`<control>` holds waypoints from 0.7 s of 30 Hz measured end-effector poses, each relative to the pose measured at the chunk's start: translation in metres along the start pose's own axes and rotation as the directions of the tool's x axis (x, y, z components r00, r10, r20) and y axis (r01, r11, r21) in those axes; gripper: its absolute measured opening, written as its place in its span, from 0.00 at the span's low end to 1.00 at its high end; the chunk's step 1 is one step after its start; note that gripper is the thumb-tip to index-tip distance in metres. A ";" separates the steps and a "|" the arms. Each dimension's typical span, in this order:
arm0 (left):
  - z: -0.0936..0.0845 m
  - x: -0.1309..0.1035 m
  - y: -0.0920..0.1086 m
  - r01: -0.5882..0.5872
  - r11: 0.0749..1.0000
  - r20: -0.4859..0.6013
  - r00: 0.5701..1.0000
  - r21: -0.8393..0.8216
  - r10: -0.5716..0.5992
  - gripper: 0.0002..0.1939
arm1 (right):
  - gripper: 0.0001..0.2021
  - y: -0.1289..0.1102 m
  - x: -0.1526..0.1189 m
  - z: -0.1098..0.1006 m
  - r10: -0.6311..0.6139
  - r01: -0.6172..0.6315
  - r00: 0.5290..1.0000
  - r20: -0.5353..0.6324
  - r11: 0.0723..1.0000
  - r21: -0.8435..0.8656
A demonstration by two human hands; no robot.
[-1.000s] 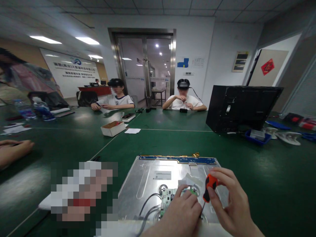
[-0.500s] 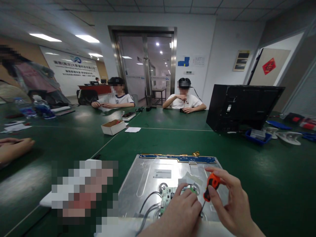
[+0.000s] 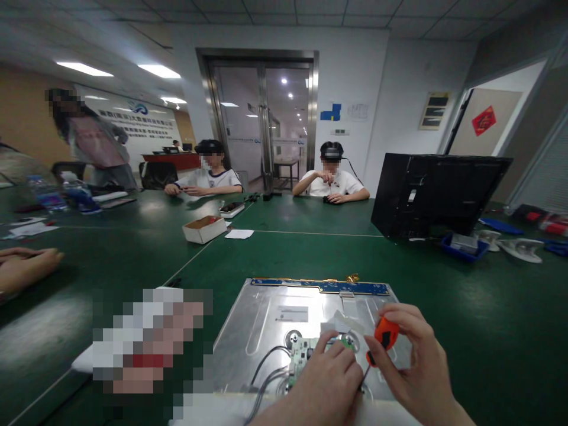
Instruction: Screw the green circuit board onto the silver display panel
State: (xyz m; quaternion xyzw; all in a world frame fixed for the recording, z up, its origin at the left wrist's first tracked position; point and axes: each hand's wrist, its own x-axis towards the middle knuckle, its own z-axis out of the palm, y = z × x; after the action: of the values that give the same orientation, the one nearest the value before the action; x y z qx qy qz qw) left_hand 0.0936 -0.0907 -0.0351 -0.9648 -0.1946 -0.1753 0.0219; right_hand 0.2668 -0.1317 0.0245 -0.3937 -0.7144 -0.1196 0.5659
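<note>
My right hand (image 3: 419, 349) grips the orange-and-black handle of a screwdriver (image 3: 387, 334) between thumb and fingers. The tool leans, its thin shaft running down to the left beside my left hand; its tip is hidden. My left hand (image 3: 331, 370) lies over a green circuit board (image 3: 299, 353), fingers curled, their tips mostly out of sight. This board sits on a silver metal panel (image 3: 261, 319), like the back of a display screen. Dark cables leave the board on the left. A blue circuit strip (image 3: 293, 284) runs along the panel's far edge.
A black monitor (image 3: 435, 195) stands at the right behind a blue tray (image 3: 464, 248). A white open box (image 3: 204, 229) is left of centre on the green table (image 3: 310, 254). Another person's hands (image 3: 29, 269) rest at the left edge. Two people sit opposite.
The screwdriver handle has turned and shifted slightly right in my right hand, whose fingers have changed position. My left hand stays put. In the background, a standing person has moved right.
</note>
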 end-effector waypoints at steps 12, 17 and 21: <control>-0.007 0.002 0.001 0.007 1.000 0.040 0.999 0.013 -0.008 0.08 | 0.15 -0.004 0.002 -0.005 0.002 0.003 0.996 0.086 0.998 -0.055; -0.008 0.002 0.001 -0.006 1.000 0.038 0.999 0.007 0.006 0.11 | 0.15 0.000 -0.003 -0.002 0.016 -0.016 1.000 -0.002 0.997 -0.071; -0.007 0.002 0.000 -0.002 1.000 0.061 0.998 0.019 0.001 0.10 | 0.15 -0.001 0.000 -0.001 -0.036 0.036 0.999 0.009 0.999 -0.018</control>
State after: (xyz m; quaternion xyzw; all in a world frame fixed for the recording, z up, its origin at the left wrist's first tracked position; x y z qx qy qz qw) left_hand 0.0932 -0.0908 -0.0273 -0.9697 -0.1959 -0.1441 0.0253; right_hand 0.2670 -0.1331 0.0251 -0.3864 -0.7228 -0.1344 0.5569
